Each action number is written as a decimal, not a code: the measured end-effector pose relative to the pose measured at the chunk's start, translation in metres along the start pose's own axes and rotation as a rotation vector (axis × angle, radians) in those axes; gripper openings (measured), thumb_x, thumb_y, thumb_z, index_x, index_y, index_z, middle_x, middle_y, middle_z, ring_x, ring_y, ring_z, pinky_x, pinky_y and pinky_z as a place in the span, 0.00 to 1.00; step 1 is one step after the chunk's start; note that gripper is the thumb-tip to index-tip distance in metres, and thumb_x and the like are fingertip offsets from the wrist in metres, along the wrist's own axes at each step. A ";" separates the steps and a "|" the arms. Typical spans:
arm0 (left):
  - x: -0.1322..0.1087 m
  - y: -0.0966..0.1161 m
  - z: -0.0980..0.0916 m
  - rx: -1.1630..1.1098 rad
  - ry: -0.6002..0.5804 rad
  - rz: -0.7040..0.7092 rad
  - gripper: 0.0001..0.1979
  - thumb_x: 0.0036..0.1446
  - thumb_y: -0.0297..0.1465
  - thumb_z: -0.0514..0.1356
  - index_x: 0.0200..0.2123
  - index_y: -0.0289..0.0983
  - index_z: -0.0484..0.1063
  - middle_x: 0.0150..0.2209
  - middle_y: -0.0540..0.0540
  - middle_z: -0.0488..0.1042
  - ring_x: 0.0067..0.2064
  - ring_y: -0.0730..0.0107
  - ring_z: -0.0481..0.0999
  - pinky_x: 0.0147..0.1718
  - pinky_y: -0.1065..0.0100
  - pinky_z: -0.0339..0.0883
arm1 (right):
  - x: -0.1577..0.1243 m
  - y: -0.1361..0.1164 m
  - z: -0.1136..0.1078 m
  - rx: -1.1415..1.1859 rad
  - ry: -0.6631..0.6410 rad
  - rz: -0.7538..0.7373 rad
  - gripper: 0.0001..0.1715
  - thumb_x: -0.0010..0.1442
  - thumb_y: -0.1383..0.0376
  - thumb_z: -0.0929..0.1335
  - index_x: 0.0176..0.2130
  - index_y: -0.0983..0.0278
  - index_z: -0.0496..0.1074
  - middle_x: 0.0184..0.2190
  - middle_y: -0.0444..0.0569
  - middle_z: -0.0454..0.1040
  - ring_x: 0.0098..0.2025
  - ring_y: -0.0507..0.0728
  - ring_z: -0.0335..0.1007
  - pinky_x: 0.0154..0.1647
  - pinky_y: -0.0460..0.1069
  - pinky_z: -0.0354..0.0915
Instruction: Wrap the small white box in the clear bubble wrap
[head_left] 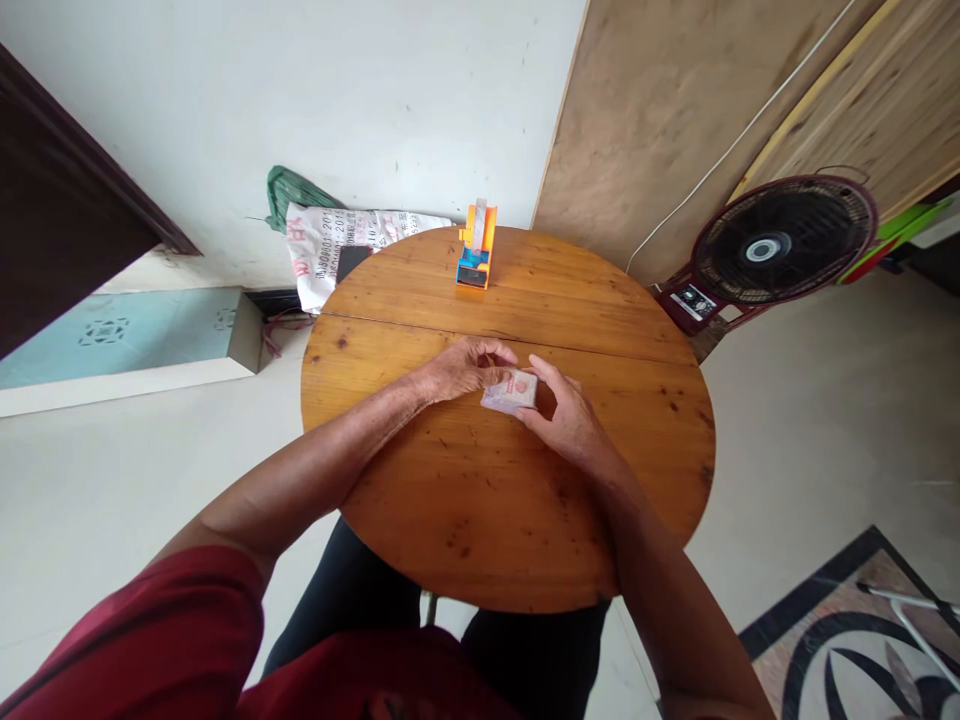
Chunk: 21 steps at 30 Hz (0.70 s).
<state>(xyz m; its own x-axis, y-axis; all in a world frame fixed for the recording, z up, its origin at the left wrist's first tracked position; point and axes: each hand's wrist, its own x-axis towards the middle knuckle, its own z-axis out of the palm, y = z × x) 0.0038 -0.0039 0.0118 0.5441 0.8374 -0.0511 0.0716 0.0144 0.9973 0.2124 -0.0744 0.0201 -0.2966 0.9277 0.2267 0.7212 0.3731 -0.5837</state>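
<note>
A small pale box-like pack (517, 388) with red print on top and a purplish side is between my hands over the middle of the round wooden table (480, 510). My left hand (471, 368) has its thumb on the pack's left end, with the fingers curled along the far side. At the right end, my right hand (564, 408) curves around the pack, thumb at the near corner and index finger at the far edge. What kind of pack it is, I cannot tell. Beyond my hands stands an orange and blue tape dispenser (475, 250) holding a roll of tape.
A dark red fan (772, 245) stands right of the table. Against the white wall lie a printed white sack (315, 245) and a green bag (294, 192). A pale blue patterned ledge (135, 335) is at the left; a metal frame (911, 615) shows at the lower right.
</note>
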 end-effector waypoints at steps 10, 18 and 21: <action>-0.005 0.011 -0.002 -0.013 0.127 -0.011 0.14 0.50 0.35 0.67 0.38 0.33 0.77 0.23 0.54 0.70 0.24 0.78 0.65 0.27 0.74 0.59 | -0.003 -0.007 -0.010 0.030 0.087 -0.034 0.39 0.55 0.59 0.72 0.63 0.57 0.62 0.58 0.55 0.74 0.59 0.66 0.70 0.62 0.66 0.61; -0.004 0.007 -0.001 -0.009 0.070 0.026 0.16 0.48 0.37 0.70 0.39 0.33 0.77 0.27 0.51 0.75 0.26 0.77 0.68 0.27 0.73 0.59 | -0.002 -0.006 -0.008 0.014 0.112 -0.041 0.37 0.54 0.61 0.73 0.62 0.56 0.64 0.56 0.52 0.76 0.58 0.65 0.71 0.61 0.65 0.62; -0.003 0.006 0.001 -0.039 0.023 -0.001 0.19 0.47 0.37 0.71 0.41 0.33 0.76 0.30 0.50 0.76 0.27 0.76 0.69 0.28 0.72 0.61 | -0.002 -0.004 -0.005 0.012 0.127 -0.046 0.36 0.54 0.62 0.72 0.61 0.55 0.65 0.52 0.50 0.78 0.55 0.64 0.73 0.61 0.65 0.63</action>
<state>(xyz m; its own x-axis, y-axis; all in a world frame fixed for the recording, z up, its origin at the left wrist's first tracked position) 0.0031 -0.0067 0.0178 0.5246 0.8498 -0.0518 0.0394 0.0366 0.9986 0.2130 -0.0775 0.0260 -0.2472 0.9036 0.3498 0.7009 0.4160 -0.5794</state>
